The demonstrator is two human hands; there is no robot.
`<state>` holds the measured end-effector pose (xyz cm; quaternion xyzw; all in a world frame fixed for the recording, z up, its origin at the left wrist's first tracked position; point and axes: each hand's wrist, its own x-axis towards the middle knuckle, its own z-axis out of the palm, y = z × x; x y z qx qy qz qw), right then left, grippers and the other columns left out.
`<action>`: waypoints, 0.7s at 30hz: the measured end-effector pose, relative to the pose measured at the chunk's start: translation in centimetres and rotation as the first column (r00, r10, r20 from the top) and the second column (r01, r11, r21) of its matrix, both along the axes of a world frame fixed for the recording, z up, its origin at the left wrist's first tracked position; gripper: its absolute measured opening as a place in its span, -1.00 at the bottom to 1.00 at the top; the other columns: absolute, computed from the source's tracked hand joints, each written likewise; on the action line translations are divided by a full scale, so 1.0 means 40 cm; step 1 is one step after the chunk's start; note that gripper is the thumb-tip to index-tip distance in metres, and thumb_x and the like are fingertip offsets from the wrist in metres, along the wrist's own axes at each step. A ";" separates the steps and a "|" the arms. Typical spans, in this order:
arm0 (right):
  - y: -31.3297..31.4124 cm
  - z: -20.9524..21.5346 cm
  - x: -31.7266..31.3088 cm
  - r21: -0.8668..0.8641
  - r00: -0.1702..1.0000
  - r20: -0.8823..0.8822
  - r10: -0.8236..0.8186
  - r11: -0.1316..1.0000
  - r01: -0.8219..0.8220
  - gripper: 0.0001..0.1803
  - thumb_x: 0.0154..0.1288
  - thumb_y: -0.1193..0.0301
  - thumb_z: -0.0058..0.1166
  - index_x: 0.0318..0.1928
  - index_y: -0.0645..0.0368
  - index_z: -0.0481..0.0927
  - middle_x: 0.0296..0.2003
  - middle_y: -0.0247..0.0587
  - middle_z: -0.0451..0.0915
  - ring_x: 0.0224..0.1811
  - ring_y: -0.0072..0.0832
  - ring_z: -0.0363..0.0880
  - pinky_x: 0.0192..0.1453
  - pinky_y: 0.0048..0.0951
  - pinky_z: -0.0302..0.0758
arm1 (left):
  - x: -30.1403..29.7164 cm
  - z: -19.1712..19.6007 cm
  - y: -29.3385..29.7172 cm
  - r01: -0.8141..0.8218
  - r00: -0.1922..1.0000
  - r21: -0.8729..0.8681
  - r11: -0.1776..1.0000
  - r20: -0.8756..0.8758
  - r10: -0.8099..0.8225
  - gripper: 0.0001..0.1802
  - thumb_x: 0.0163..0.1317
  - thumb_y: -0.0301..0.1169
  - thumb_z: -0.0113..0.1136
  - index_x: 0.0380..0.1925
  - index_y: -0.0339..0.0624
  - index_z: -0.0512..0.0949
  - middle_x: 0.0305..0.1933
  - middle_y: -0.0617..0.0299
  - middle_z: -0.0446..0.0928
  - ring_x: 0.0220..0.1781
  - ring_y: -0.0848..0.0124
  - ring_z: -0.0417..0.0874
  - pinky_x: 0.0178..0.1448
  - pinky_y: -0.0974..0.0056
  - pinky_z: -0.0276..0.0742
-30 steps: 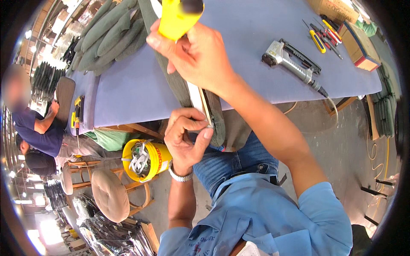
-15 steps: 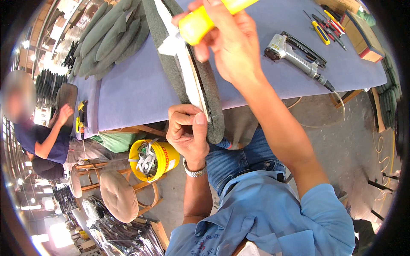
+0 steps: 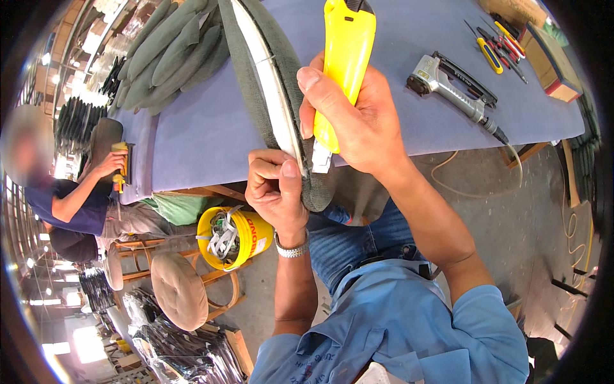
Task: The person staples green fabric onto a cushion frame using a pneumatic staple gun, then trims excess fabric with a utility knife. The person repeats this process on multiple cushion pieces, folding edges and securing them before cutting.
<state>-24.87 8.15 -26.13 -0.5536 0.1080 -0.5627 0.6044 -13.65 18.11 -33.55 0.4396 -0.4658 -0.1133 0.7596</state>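
Right grip point(image 3: 358, 121) closed on yellow tool point(image 3: 342, 64), left grip point(image 3: 275, 189) pinching padded panel point(image 3: 275, 96) edge just below

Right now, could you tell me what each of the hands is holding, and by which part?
The right hand grips the yellow tool around its body. The left hand pinches the near end of the grey padded panel.

Head camera looks steeply down, close over workbench point(image 3: 204, 128).

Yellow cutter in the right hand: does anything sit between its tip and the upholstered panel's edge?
Nothing visible. The yellow cutter in the right hand points down beside the panel, whose lower end the left hand pinches.
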 end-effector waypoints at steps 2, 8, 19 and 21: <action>0.003 -0.003 0.005 0.009 0.999 -0.041 -0.008 1.000 0.008 -0.79 0.58 0.31 0.12 -0.23 0.16 0.53 -0.59 -0.34 0.56 -0.58 -0.63 0.54 -0.51 -0.53 0.41 | -0.008 -0.003 -0.003 0.032 0.999 -0.014 0.999 -0.016 -0.032 -0.74 0.34 -0.51 0.36 -0.44 -0.16 0.44 -0.23 0.22 0.55 -0.32 0.57 0.47 -0.19 0.43 0.43; 0.017 0.005 0.009 0.009 0.987 -0.155 -0.049 0.999 0.051 -0.74 0.57 0.28 0.13 -0.26 0.19 0.55 -0.61 -0.37 0.55 -0.60 -0.64 0.54 -0.55 -0.53 0.38 | -0.013 -0.003 -0.014 0.052 0.998 -0.029 0.998 0.020 -0.051 -0.75 0.34 -0.53 0.36 -0.43 -0.18 0.45 -0.23 0.21 0.55 -0.31 0.55 0.49 -0.17 0.41 0.45; 0.015 -0.006 -0.004 -0.020 0.973 -0.216 -0.080 0.997 0.078 -0.72 0.57 0.28 0.11 -0.28 0.21 0.56 -0.64 -0.37 0.54 -0.63 -0.66 0.50 -0.58 -0.51 0.35 | -0.013 -0.005 -0.015 0.081 0.996 -0.028 0.996 0.032 -0.080 -0.75 0.36 -0.50 0.36 -0.43 -0.19 0.46 -0.23 0.20 0.55 -0.30 0.56 0.50 -0.16 0.42 0.44; 0.015 -0.001 -0.013 -0.016 0.966 -0.251 -0.064 0.998 0.062 -0.72 0.57 0.28 0.11 -0.29 0.21 0.56 -0.64 -0.37 0.54 -0.63 -0.67 0.49 -0.58 -0.51 0.34 | -0.015 -0.006 -0.016 0.081 0.996 -0.025 0.996 0.035 -0.080 -0.75 0.36 -0.48 0.37 -0.43 -0.19 0.46 -0.23 0.20 0.55 -0.30 0.56 0.50 -0.16 0.42 0.44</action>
